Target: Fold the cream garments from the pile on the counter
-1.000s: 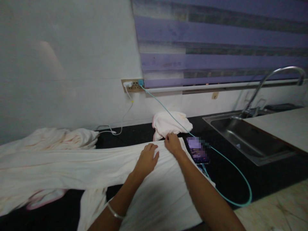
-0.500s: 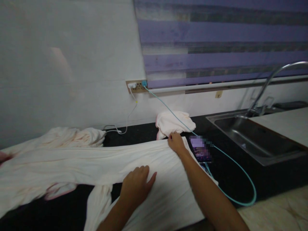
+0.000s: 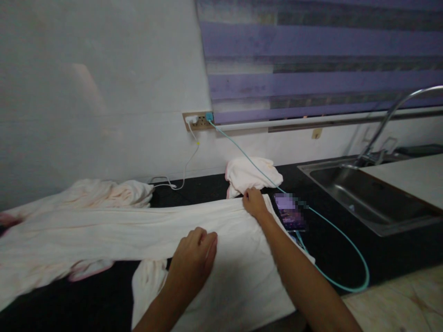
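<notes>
A long cream-white garment (image 3: 121, 235) lies stretched across the dark counter, and its wide end spreads under my arms. My right hand (image 3: 254, 201) is closed at the far right edge of this garment, gripping the cloth there. Above the middle of the cloth my left hand (image 3: 195, 253) is curled, with its thumb drawn in against the fingers. Its fingertips are hidden, so I cannot tell whether cloth is pinched in them. Just beyond my right hand sits a bundled white cloth (image 3: 252, 175) with pink trim.
A heap of cream cloth (image 3: 114, 193) lies along the wall at left. A phone (image 3: 290, 214) rests right of the garment, near a looping teal cable (image 3: 346, 226). Further right are a steel sink (image 3: 367, 196) and tap (image 3: 384, 120). White cables run from a wall socket (image 3: 199, 121).
My left hand has risen slightly, and its thumb has closed from spread out to against the fingers. My right hand keeps its grip. The view has shifted a little.
</notes>
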`<state>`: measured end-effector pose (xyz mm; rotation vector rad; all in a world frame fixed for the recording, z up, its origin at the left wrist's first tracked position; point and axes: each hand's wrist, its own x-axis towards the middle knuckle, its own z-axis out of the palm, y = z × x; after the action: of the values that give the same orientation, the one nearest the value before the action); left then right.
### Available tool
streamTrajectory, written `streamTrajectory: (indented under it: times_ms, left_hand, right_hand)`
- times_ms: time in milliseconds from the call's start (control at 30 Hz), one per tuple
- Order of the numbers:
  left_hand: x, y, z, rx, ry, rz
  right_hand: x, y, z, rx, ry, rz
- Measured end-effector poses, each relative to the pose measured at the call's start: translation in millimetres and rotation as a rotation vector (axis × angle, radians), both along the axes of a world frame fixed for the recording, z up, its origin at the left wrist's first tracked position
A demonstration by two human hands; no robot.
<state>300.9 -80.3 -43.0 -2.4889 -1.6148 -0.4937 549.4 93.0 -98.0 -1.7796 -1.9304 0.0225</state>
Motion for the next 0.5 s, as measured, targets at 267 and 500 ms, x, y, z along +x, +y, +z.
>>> streamTrajectory:
  times_ms: [267,500]
  left_hand:
    - [-40.2,-13.4,-23.5,-0.138,0.048,0.140]
    - [-55.0,-20.3,-28.4,-0.220,-0.333,0.035]
  right_hand:
    - [0.7,3.6,-3.6,0.000,0.006,0.012]
    - [0.6,3.2,-3.8,-0.010,0.018,0.005]
